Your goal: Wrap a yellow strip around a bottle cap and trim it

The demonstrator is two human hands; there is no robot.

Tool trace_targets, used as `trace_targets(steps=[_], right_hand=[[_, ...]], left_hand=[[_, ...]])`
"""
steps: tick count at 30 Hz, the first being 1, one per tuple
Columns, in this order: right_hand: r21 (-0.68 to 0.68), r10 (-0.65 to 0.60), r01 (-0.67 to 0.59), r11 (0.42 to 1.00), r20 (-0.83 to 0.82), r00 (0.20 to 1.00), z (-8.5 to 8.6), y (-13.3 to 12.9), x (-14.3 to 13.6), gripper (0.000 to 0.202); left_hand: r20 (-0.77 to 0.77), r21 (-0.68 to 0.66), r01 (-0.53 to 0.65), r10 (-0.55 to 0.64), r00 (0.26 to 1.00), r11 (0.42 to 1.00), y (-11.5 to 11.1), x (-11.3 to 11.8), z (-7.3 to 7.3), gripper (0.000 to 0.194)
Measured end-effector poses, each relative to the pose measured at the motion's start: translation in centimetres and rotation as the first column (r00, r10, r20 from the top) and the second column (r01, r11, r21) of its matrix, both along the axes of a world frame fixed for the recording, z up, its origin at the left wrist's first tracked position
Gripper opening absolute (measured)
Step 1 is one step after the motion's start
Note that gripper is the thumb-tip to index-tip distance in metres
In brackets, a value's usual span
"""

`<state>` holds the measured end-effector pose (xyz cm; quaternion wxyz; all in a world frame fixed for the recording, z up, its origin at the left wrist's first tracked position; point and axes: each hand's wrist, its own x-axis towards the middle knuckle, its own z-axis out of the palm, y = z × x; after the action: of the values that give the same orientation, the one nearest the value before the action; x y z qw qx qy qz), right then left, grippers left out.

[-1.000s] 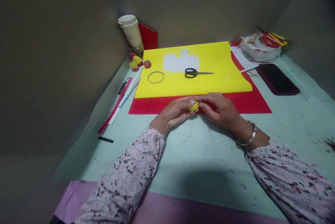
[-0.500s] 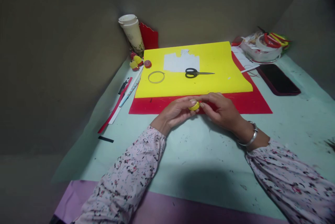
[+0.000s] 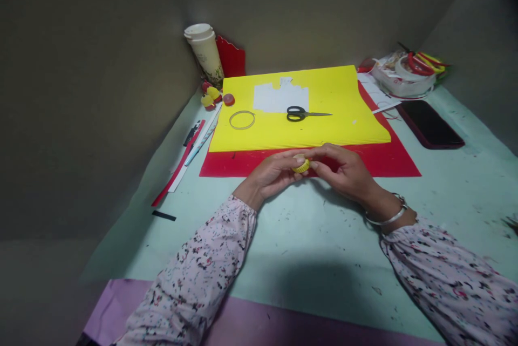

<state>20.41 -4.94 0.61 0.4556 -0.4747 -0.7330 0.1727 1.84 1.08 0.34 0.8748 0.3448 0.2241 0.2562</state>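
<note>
Between my two hands is a small yellow ridged piece (image 3: 301,165), round like a bottle cap. My left hand (image 3: 277,172) grips it from the left, thumb on top and fingers beneath. From the right, my right hand (image 3: 339,170) has its thumb and forefinger closed at the piece's edge; what they pinch there is too small to make out. Both hands are over the front part of a red sheet (image 3: 394,161). Behind them lies a stack of yellow sheets (image 3: 343,87) bearing black-handled scissors (image 3: 301,114), a thin ring (image 3: 242,120) and a cut white paper (image 3: 267,96).
At the back left stands a lidded cup (image 3: 207,54), with small red and yellow pieces (image 3: 210,96) near its base. Red and white strips (image 3: 178,173) lie at left. A phone (image 3: 431,123) and a plastic container of odds and ends (image 3: 404,81) are at right.
The yellow piece has turned slightly between the fingers. My right wrist has shifted a little and its bracelet has slid. Both hands stay in nearly the same place.
</note>
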Motion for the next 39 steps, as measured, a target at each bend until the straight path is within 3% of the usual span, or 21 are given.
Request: trace_targets(steps=[22, 24, 28, 32, 35, 37, 39], right_hand=[[-0.021, -0.011, 0.012, 1.0, 0.023, 1.0, -0.4, 0.1, 0.0, 0.016], [-0.046, -0.051, 0.049, 0.998, -0.042, 0.998, 0.1, -0.3, 0.0, 0.018], [-0.081, -0.244, 0.236, 0.968, -0.117, 0.963, 2.3, 0.0, 0.2, 0.023], [-0.052, -0.284, 0.304, 0.951, 0.238, 0.929, 3.8, 4.2, 0.7, 0.021], [-0.025, -0.303, 0.372, 0.928, 0.532, 0.791, 3.3, 9.4, 1.0, 0.028], [-0.07, -0.202, 0.348, 0.935, 0.701, 0.684, 2.5, 12.5, 0.9, 0.036], [-0.097, -0.142, 0.31, 0.946, 0.734, 0.664, 2.0, 14.6, 0.6, 0.04]], left_hand=[[-0.015, 0.03, 0.001, -0.001, 1.0, 1.0, -0.1, 0.0, 0.1, 0.029], [-0.001, 0.024, -0.03, 0.03, 1.0, 0.999, -0.2, -0.1, 0.4, 0.027], [0.067, -0.011, -0.139, 0.14, 0.988, 0.99, -0.1, -0.5, 1.2, 0.032], [0.107, -0.083, -0.234, 0.243, 0.964, 0.969, 0.4, -0.9, 1.3, 0.031], [0.124, -0.117, -0.263, 0.277, 0.953, 0.958, 0.6, -1.1, 1.3, 0.029], [0.125, -0.131, -0.282, 0.298, 0.946, 0.95, 0.7, -1.3, 1.5, 0.029], [0.111, -0.145, -0.296, 0.313, 0.943, 0.944, 0.7, -1.4, 1.7, 0.029]])
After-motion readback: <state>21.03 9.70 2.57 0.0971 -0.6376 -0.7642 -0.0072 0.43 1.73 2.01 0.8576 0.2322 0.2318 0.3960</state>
